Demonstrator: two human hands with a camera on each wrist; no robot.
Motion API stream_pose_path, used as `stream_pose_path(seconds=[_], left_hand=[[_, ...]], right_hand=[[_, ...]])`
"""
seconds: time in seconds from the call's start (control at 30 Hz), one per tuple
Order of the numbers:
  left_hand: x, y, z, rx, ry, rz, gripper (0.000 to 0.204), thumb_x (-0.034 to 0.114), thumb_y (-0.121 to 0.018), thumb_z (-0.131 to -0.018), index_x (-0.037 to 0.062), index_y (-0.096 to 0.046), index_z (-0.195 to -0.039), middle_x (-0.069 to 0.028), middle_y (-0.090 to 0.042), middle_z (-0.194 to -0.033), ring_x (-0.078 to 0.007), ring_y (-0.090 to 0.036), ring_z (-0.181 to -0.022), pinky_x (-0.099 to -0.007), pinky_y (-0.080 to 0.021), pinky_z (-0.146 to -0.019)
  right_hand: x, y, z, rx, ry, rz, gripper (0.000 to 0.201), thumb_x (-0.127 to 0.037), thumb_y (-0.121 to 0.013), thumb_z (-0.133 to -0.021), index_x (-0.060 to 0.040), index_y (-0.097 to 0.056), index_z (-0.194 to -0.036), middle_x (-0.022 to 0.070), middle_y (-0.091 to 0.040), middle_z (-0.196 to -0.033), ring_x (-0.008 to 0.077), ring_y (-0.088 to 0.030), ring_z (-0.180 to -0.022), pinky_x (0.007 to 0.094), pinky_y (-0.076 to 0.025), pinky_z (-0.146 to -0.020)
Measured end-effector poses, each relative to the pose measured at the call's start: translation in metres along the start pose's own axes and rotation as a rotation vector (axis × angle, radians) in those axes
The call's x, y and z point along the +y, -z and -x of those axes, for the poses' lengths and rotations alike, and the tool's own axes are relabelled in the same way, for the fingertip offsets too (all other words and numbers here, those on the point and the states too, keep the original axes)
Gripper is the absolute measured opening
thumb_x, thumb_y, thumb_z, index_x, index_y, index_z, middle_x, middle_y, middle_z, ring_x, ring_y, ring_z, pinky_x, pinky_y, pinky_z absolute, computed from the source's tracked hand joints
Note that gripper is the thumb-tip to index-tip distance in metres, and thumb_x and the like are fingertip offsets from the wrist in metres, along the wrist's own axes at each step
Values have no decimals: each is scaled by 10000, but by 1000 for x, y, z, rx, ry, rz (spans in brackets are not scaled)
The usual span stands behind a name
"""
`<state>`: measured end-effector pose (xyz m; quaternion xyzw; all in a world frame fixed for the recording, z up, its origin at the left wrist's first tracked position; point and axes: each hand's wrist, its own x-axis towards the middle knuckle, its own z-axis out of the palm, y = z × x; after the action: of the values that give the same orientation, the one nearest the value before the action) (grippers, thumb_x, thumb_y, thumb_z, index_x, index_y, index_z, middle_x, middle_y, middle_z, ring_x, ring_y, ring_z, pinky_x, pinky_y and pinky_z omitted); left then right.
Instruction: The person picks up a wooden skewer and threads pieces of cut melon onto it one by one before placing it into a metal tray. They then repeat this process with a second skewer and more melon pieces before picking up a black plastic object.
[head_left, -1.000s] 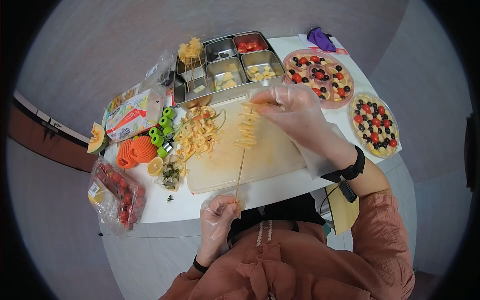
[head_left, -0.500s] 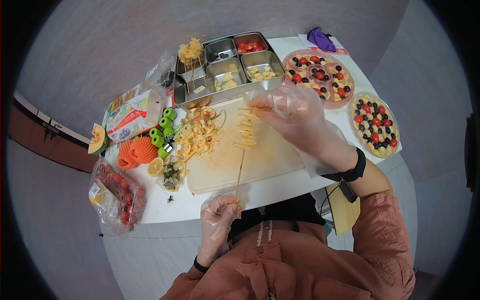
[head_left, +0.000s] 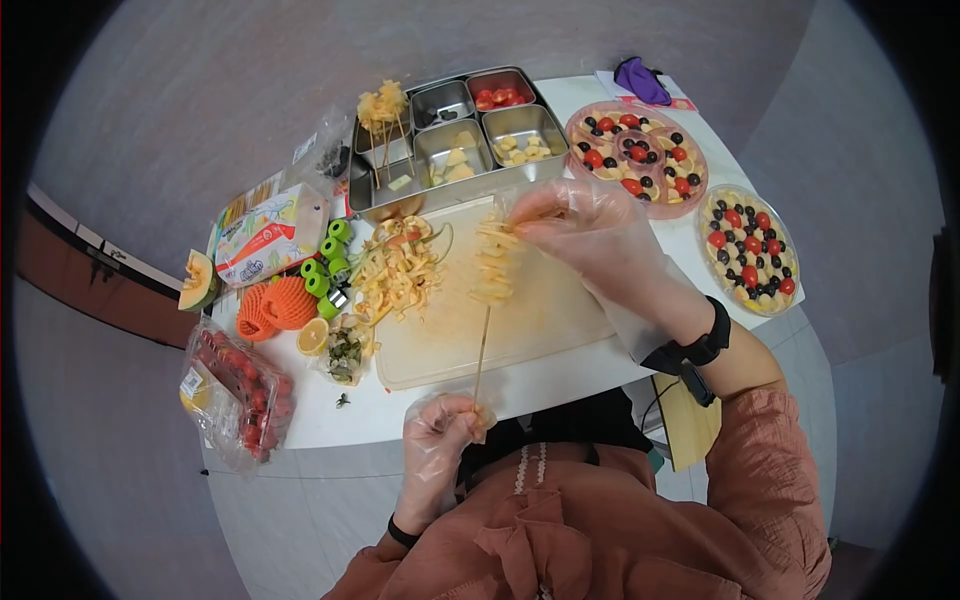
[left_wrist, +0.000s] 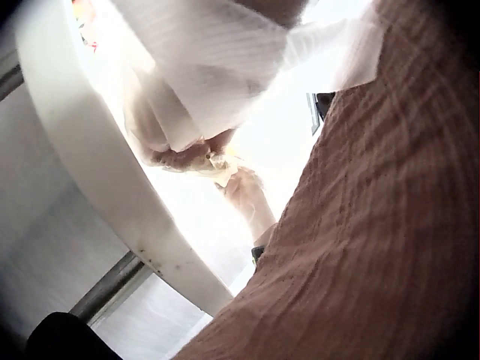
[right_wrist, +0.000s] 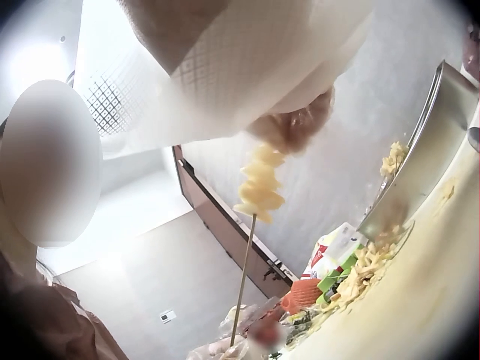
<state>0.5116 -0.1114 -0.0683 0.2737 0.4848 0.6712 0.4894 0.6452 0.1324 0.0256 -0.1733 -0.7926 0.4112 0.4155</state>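
Note:
In the head view my left hand, in a clear plastic glove, grips the lower end of a wooden skewer near the table's front edge. The skewer stands nearly upright in this view. Pale yellow fruit slices are threaded on its upper part, spread in a spiral-like stack. With gloved fingers my right hand pinches the top of that stack; the skewer's tip is hidden there. In the right wrist view the fruit slices hang just below the right fingertips. Glare and sleeve fill much of the left wrist view.
A cutting board lies below, with peelings on its left. Behind stands a metal tray of fruit compartments and finished skewers. Fruit platters sit right; a tomato pack, orange foam nets and a lemon half left.
My right hand has shifted slightly to the right at the top of the stack. The fruit slices look slightly turned and tilted. The left hand keeps its grip on the skewer.

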Motion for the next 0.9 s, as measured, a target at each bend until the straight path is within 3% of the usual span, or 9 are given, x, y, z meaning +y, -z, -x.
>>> stream_pose_path(seconds=[0.17,0.23,0.3,0.33,0.43,0.47,0.53,0.63,0.9], left_hand=[[7,-4,1,16,39,25,75,-6,-598,-922,-14,-645,-979,-78,-649,-832,-122,-587,-699,-255,-484,-637],[6,0,2,5,80,-41,78,9,-602,-926,-10,-645,-988,-76,-651,-845,-121,-591,-716,-258,-498,-660],[10,-3,3,26,154,-19,82,26,-600,-934,-5,-645,-995,-72,-652,-848,-116,-595,-737,-252,-507,-686],[15,-6,2,30,156,0,56,1,-606,-899,-23,-616,-948,-126,-663,-863,-154,-608,-738,-273,-506,-664],[12,2,-3,-124,134,43,97,61,-608,-928,-14,-636,-982,-96,-658,-861,-126,-574,-718,-260,-490,-659],[13,2,-2,-90,107,41,97,61,-608,-928,-14,-636,-982,-96,-658,-861,-126,-574,-718,-260,-490,-659],[17,0,-2,-106,202,68,103,81,-611,-933,-1,-643,-988,-69,-645,-854,-106,-560,-729,-246,-477,-663],[21,-2,-1,-102,232,92,104,93,-611,-937,6,-645,-984,-56,-636,-851,-92,-554,-747,-234,-467,-669],[14,8,-5,-108,179,70,112,75,-603,-943,11,-638,-1028,-43,-638,-846,-88,-570,-721,-239,-479,-650]], right_hand=[[-10,3,1,-30,-80,-10,96,-83,-671,-862,-44,-710,-941,75,-713,-856,107,-657,-780,252,-515,-714],[-17,5,-1,-32,-8,236,109,-73,-683,-845,-41,-712,-944,65,-721,-870,128,-670,-795,263,-520,-719],[-14,6,-3,-60,9,155,118,-45,-691,-822,-34,-715,-937,68,-725,-893,155,-681,-828,267,-520,-749],[-14,5,-3,-49,18,146,114,-29,-692,-815,-29,-715,-927,71,-726,-908,155,-679,-840,266,-519,-766],[-16,8,-3,-62,64,215,105,19,-683,-808,-9,-700,-908,62,-721,-948,135,-663,-876,257,-506,-813],[-14,7,-4,-85,92,192,105,19,-683,-808,-9,-700,-908,62,-721,-948,135,-663,-876,257,-506,-813],[-13,6,-4,-66,-45,20,104,35,-676,-811,-3,-684,-908,51,-708,-942,120,-647,-886,251,-494,-818],[-16,6,-4,-79,-99,-28,107,45,-666,-817,-1,-673,-914,46,-696,-932,118,-637,-891,247,-483,-819],[-19,10,-13,-103,-84,-23,124,20,-631,-859,7,-682,-971,48,-694,-949,113,-632,-896,250,-486,-834]])
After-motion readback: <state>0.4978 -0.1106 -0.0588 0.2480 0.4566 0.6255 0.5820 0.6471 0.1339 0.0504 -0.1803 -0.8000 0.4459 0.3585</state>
